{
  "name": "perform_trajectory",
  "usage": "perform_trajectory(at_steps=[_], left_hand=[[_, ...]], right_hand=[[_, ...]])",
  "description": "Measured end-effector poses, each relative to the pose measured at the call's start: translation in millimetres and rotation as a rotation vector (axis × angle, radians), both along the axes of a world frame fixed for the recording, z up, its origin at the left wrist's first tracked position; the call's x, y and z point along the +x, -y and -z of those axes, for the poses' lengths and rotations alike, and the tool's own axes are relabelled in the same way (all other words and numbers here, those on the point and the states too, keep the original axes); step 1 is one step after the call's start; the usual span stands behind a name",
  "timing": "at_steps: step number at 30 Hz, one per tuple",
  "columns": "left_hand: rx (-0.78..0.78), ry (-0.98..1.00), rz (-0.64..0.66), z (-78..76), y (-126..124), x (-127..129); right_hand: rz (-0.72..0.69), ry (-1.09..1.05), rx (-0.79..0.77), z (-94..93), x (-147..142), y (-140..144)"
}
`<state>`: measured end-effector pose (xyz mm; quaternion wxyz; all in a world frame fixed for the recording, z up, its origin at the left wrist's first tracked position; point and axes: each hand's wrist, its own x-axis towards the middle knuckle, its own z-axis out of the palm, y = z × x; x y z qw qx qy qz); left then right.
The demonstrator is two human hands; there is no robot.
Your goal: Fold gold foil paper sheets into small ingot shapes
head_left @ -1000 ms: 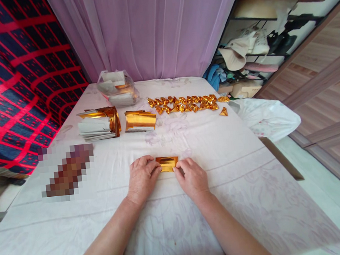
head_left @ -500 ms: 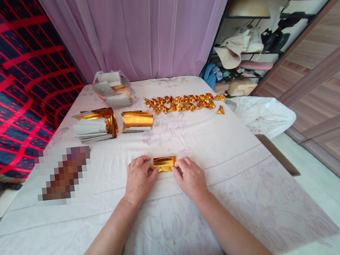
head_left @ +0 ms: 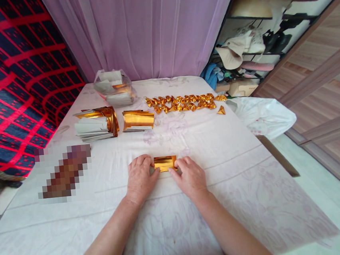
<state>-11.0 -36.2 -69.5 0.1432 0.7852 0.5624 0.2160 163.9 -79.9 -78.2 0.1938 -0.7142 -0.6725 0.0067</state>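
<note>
- Both hands pin a gold foil slip [head_left: 165, 163] flat on the cloth [head_left: 189, 141]: the left hand [head_left: 140, 177] has its grip pressed on the slip's left end, fingertips bent down onto the foil, and the right hand [head_left: 189, 175] pinches the right end, thumb at the near edge.
- Whether either grip holds a fold or only presses the foil down, I cannot tell.
- The slip lies near the middle of the tabletop, between the two hands and touching both.
- Its long axis runs left to right, across the person's view; its short ends point at the hands, and its shiny face is up.
- A clear bag [head_left: 113, 88] sits at the far left of the tabletop, by the curtain [head_left: 148, 29]; in it are pale folded papers with some gold showing below them.
- Nearer than the bag lies a paper stack [head_left: 95, 124], white sheets with gold foil curling over its right end.
- Just right of it lies a smaller foil stack [head_left: 138, 120], gold side up, close beside but apart.
- A row of folded gold pieces [head_left: 182, 103] runs left to right along the far side, packed closely together.
- One lone gold piece [head_left: 221, 111] lies apart, near the row's right end.
- A blurred patch hides something on the left side of the cloth.
</note>
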Motion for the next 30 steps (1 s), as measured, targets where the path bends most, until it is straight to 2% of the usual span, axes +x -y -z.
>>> perform_trajectory(at_steps=[7,17,24,30], left_hand=[[0.004,-0.012,0.078,-0.1,0.8,-1.3],[0.021,-0.033,0.041,-1.4,4.2,6.7],[0.014,-0.045,0.032,-0.6,4.5,7.7],[0.027,-0.041,0.032,0.8,4.3,7.6]], right_hand=[[0.011,0.000,-0.007,-1.2,-1.0,-1.2],[0.018,0.006,-0.026,-3.4,-2.3,-1.6],[-0.071,-0.129,-0.011,3.0,10.9,-0.3],[-0.080,-0.179,-0.065,0.0,11.1,-1.5]])
